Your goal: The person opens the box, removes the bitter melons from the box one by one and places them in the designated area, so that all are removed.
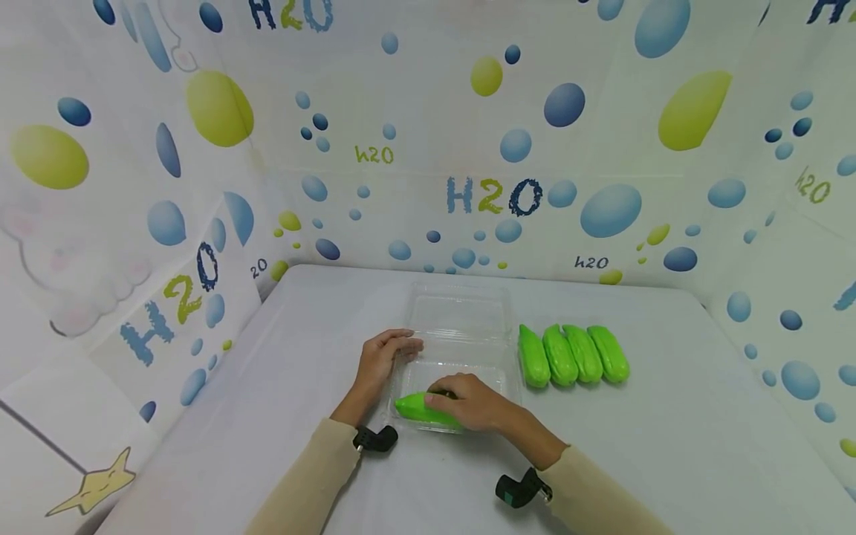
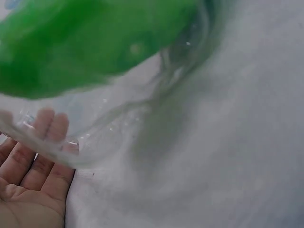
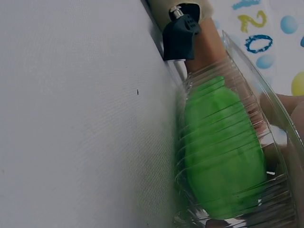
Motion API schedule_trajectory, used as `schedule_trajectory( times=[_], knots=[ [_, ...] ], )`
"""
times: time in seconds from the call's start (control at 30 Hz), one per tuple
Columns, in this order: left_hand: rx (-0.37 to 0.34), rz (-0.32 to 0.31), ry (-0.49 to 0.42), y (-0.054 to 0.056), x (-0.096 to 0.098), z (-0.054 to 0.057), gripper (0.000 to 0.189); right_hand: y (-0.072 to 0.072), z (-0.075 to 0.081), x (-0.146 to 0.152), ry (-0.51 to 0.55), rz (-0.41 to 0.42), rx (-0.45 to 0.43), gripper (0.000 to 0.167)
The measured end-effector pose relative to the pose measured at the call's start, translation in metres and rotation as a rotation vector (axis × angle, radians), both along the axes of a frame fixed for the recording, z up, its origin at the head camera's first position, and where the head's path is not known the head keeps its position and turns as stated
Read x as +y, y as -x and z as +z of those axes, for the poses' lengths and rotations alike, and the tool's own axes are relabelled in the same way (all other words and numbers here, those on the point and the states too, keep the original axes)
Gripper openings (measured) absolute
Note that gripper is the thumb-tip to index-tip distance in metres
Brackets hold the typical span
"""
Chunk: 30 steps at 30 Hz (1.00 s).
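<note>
A clear plastic clamshell box (image 1: 491, 375) lies with its lid (image 1: 460, 305) folded back, away from me. Inside the near part of its tray is a bright green, long, plump vegetable (image 1: 409, 406) with a tapered end, lying crosswise. My right hand (image 1: 471, 401) grips it from above, covering its right part. Through the ribbed wall, the right wrist view shows the green vegetable (image 3: 221, 147) up close. My left hand (image 1: 383, 364) is at the box's left edge. In the left wrist view the left hand's fingers (image 2: 38, 166) are fairly straight, their tips behind the clear plastic.
Several matching green vegetables (image 1: 575, 357) lie side by side in a row right of the box. They rest on a white-covered table (image 1: 301, 312). Patterned curtains (image 1: 428, 111) with dots and lettering rise behind the table and along its sides.
</note>
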<state>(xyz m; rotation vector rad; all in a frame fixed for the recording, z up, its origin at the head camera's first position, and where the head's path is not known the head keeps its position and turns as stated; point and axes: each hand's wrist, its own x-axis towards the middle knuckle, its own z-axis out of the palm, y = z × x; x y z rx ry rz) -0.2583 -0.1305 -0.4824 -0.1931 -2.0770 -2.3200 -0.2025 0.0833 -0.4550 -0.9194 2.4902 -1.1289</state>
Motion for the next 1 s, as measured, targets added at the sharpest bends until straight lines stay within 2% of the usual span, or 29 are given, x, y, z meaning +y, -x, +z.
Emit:
schedule_trajectory(
  times=[0.17,0.57,0.8,1.0],
  knots=[
    [0.035,0.028,-0.007,-0.0021,0.0014,-0.0013,0.029,-0.0001,-0.0005,0.0003,0.003,0.009,-0.008,0.040],
    [0.026,0.027,-0.002,0.0002,0.0036,-0.0027,0.030,-0.0014,0.0012,0.0032,-0.008,0.024,-0.025,0.028],
    [0.027,0.041,-0.010,0.0011,0.0052,-0.0026,0.030,-0.0008,0.0013,0.0040,0.038,0.085,0.013,0.025],
    [0.028,0.037,-0.025,0.0001,0.0045,0.0000,0.030,-0.0002,0.0026,0.0051,0.041,0.075,0.020,0.026]
  ],
)
